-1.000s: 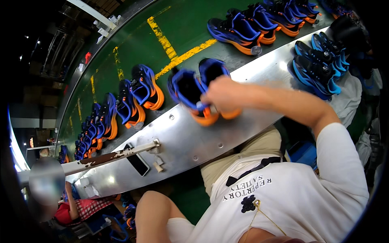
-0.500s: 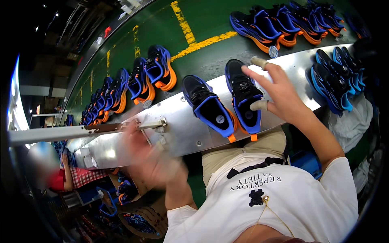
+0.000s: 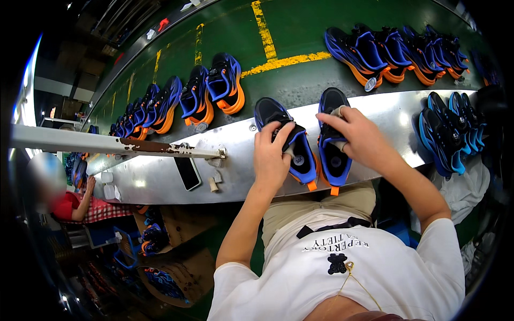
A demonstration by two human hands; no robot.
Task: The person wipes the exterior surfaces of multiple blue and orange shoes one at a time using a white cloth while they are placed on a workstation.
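On the shiny metal desk (image 3: 391,115) a pair of blue sneakers with orange soles lies side by side near its near edge, heels toward the person. The left hand (image 3: 271,155) rests on the left sneaker (image 3: 286,142), its fingers (image 3: 281,134) curled together into the shoe's opening and pinching a pale bit of material there. The right hand (image 3: 356,134) sits on the right sneaker (image 3: 333,142), fingers clamped on a small pale wad at the shoe's collar. Further left on the desk lie a dark phone (image 3: 187,172) and a small cylinder (image 3: 213,184), below a white rusty bar (image 3: 107,143). Beyond the desk's far edge, on a green conveyor belt (image 3: 300,32), more matching sneakers stand in pairs. At the desk's right end another cluster of blue sneakers (image 3: 447,131) is stacked.
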